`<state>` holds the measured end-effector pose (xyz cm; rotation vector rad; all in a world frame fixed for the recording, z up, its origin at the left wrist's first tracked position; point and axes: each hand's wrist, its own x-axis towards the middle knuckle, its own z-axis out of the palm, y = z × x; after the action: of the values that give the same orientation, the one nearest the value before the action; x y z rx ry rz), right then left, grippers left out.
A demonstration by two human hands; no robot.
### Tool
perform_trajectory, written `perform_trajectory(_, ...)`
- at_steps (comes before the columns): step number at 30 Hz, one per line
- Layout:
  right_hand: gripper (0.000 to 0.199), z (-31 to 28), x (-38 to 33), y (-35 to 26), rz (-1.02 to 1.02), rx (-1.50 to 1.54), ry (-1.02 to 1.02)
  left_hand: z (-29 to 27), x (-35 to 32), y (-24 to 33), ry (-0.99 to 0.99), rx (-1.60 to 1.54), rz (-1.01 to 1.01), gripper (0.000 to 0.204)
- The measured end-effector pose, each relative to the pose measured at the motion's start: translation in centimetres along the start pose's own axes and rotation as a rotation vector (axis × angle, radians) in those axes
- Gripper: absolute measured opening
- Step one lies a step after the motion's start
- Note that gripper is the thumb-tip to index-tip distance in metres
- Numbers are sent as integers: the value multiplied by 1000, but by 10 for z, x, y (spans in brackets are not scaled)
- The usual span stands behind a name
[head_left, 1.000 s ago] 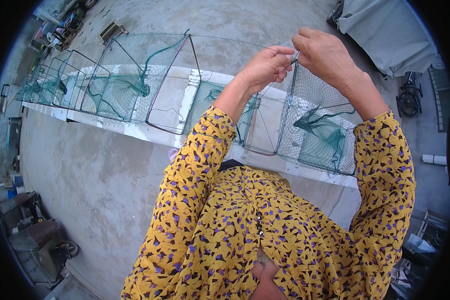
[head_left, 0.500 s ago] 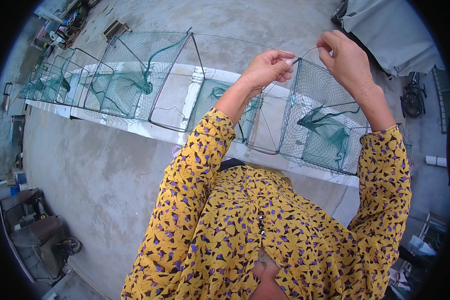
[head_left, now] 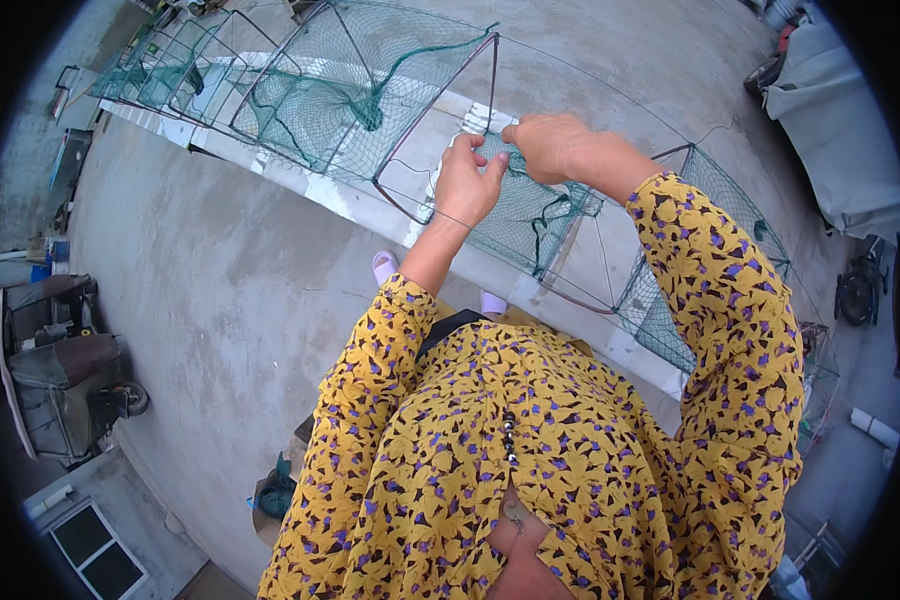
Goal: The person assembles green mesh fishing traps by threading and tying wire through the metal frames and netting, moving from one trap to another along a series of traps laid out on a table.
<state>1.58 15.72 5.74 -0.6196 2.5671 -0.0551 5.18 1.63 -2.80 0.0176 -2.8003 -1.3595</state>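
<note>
Netting (head_left: 520,222) seems mid-adjustment under the loosely curled left hand (head_left: 466,186) and tighter-curled right hand (head_left: 554,147), their hold unclear; next likely calls for a steady pinch.

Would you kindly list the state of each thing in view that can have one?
Left hand, fingers bent, grip unclear
Right hand, fingers curled, grip unclear
Dark frames, standing, some tilted
Green netting, stretched between frames at left
Grey cover, draped, creased
Lilac slippers, apart
Scooter-like vehicle, parked
</note>
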Motion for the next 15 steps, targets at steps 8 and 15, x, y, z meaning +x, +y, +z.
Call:
perform_trajectory(8, 20, 27, 11, 9, -137, -15, 221, 5, 0, 30, -47, -44, -49, 21)
perform_trajectory(15, 10, 12, 1, 12, -317, -22, 674, 2, -1, 50, -55, -47, -2, 32)
